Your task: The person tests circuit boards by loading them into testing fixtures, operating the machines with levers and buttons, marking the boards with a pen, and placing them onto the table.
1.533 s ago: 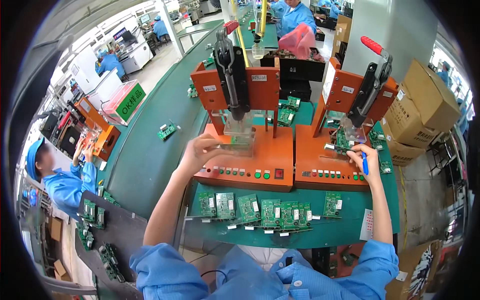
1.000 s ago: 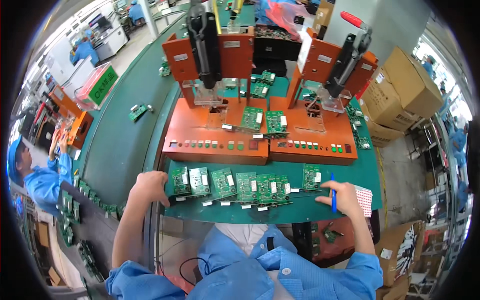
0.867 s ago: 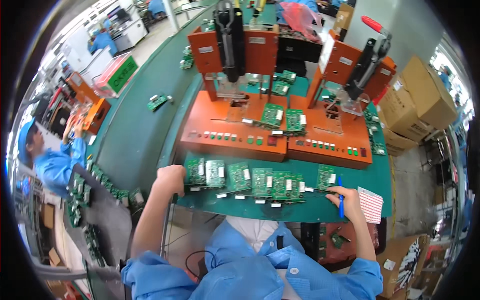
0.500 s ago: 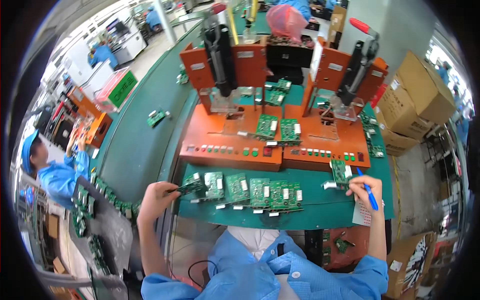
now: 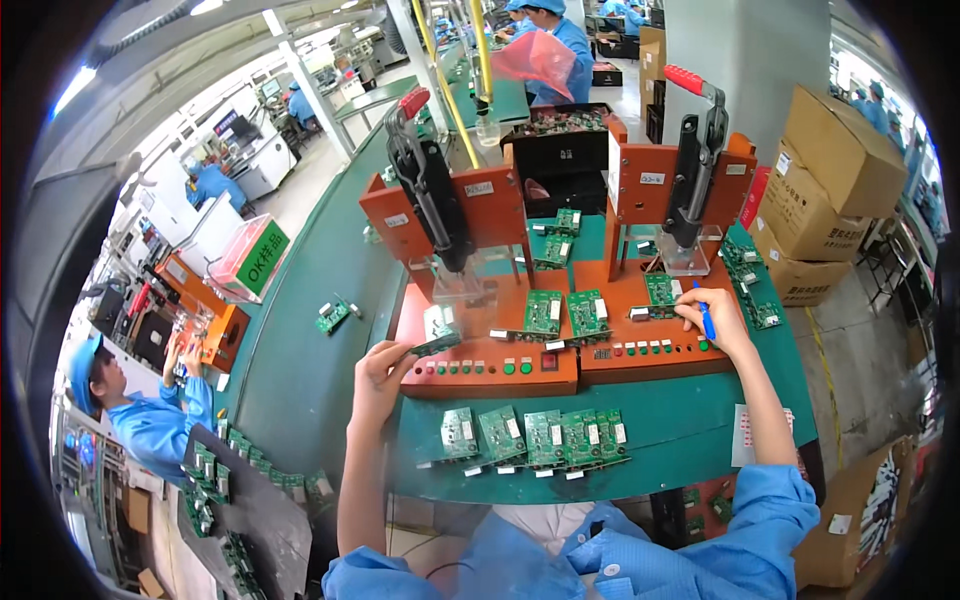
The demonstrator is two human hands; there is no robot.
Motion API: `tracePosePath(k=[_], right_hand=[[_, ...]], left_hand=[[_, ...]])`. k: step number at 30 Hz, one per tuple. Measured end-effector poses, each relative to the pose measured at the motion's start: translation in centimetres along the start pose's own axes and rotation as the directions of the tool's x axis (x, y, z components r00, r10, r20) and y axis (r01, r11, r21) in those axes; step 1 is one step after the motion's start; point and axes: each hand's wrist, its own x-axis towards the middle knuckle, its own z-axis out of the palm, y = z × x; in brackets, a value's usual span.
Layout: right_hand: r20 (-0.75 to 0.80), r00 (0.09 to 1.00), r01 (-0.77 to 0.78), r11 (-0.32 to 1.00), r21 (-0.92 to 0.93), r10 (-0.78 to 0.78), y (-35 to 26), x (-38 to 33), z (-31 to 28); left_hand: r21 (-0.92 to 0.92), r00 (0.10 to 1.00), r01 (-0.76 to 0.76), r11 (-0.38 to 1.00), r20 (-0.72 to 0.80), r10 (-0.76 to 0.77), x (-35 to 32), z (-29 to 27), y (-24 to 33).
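Green circuit board (image 5: 436, 336), tilted, is pinched in the left hand (image 5: 379, 376) above the front of the left orange fixture (image 5: 480, 382). Fingertips of the right hand (image 5: 726, 321) grasp a second board (image 5: 661, 292) at the right orange fixture (image 5: 650, 370), a blue pen (image 5: 706, 318) in the same grip. Two boards (image 5: 543, 314) sit where the fixtures meet; a row of boards (image 5: 545, 438) lines the near edge of the green bench (image 5: 690, 440). Left of it, a loose board (image 5: 332, 317) lies on the conveyor (image 5: 300, 400). Past the bench's right edge, cartons (image 5: 822, 190) are stacked on grey floor (image 5: 830, 350). Behind the fixtures, a black crate (image 5: 565, 155) holds small pieces, too blurred to name.
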Motion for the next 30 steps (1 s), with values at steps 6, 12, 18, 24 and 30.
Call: tracePosePath(k=[6,12,18,24,30], right_hand=[[-0.014,0.997,0.069,0.995,-0.078,-0.070,0.1,0.1,1.0],[-0.306,0.937,0.158,0.986,-0.051,-0.166,-1.8,-1.5,-2.6],[-0.612,0.697,0.390,0.914,-0.115,-0.374,-11.5,4.5,-9.4],[-0.643,0.762,0.250,0.951,0.185,-0.075,-18.8,11.7,-11.7],[-0.395,0.828,0.544,0.741,0.395,-0.397,-20.5,11.6,-9.9]], left_hand=[[-0.049,0.989,-0.076,0.996,0.125,0.082,3.8,2.8,-1.7],[0.108,0.928,-0.262,0.959,0.301,0.219,5.4,3.5,-2.4],[0.290,0.940,-0.341,0.894,0.109,0.323,6.1,1.2,0.3],[-0.022,0.786,-0.248,0.969,-0.589,0.187,16.6,-4.6,9.9],[-0.524,0.990,0.129,0.842,0.122,-0.076,27.4,-6.4,13.7]])
